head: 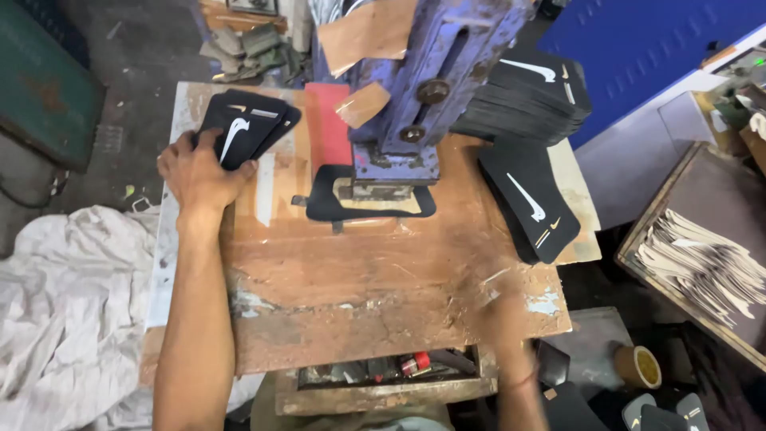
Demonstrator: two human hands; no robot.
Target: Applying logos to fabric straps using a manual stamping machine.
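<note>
Left hand (195,172) rests spread on stamped black insoles (243,128); one sits under the press (415,96); right hand (503,307) blurred, grip unreadable; stacks (531,203) remain.

No packages, signs or screens; black pieces (531,199) bear white and gold printed marks.

Fanned stack of black insoles (247,124) (white-marked) at the table's far-left corner.

Floor: dark grey concrete (152,48), upper left.
Cloth: crumpled white sheet (64,311), lower left.
Wall: blue panel (662,40), upper right.
Table: worn wooden top (359,279), centre.
</note>
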